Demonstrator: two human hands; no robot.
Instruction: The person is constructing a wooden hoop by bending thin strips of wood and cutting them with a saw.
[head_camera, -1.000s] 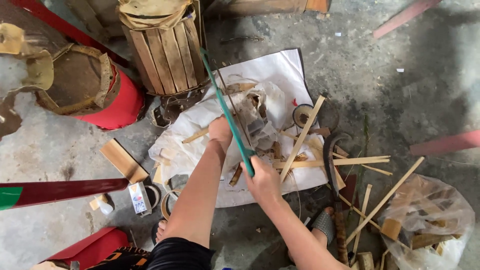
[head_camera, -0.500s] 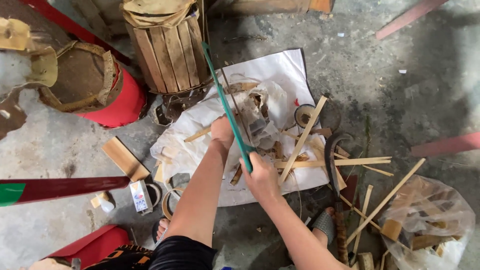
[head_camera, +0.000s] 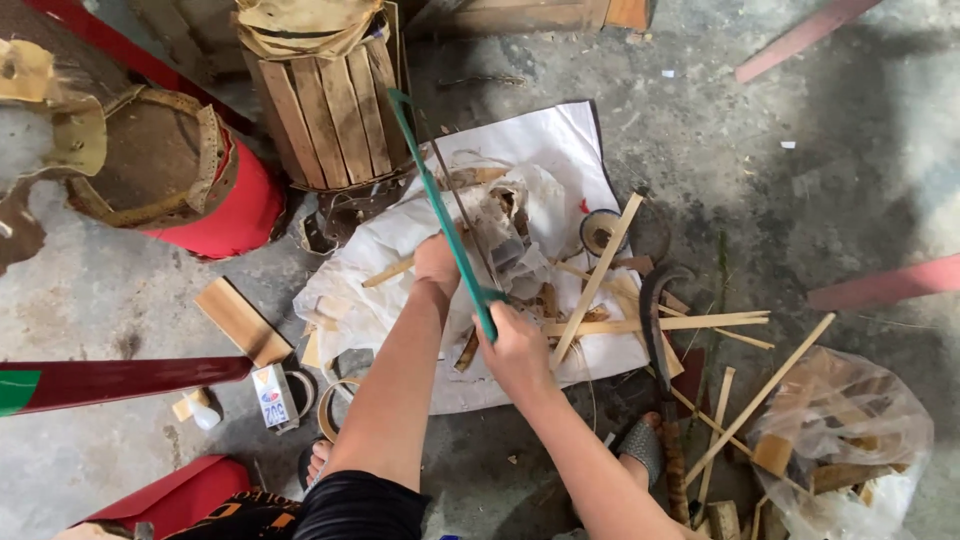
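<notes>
Head view looks down at two bare arms over a messy grey floor. Nearest the person, a foot in a grey sandal (head_camera: 640, 448) stands on the concrete. Just to the right lies a clear plastic bag of wood bits (head_camera: 845, 440), puffy and crinkled. On the left side, a small white box with a red and blue label (head_camera: 273, 395) stands beside a round tape roll (head_camera: 335, 405). A flat tan wood block (head_camera: 240, 322) lies a little past them, and a long dark red pole (head_camera: 120, 380) runs in from the left edge.

The right hand (head_camera: 515, 345) is closed tight around the handle end of a green metal-frame saw (head_camera: 440, 210). The saw slants up and away from that hand, over the middle of a big white crumpled sheet (head_camera: 545, 150) spread on the floor. The left hand (head_camera: 437, 262) is curled shut just beside the saw frame, pressing down on something on the sheet. I cannot tell what it holds, because the saw and hand hide it.

Thin pale bamboo sticks (head_camera: 655, 323) lie crossed on the right part of the sheet. A dark curved sickle blade (head_camera: 652, 310) rests among them.

Farther away stands a barrel made of brown wood slats (head_camera: 325, 110). Left of it is a red round drum with a torn brown top (head_camera: 215, 195).
</notes>
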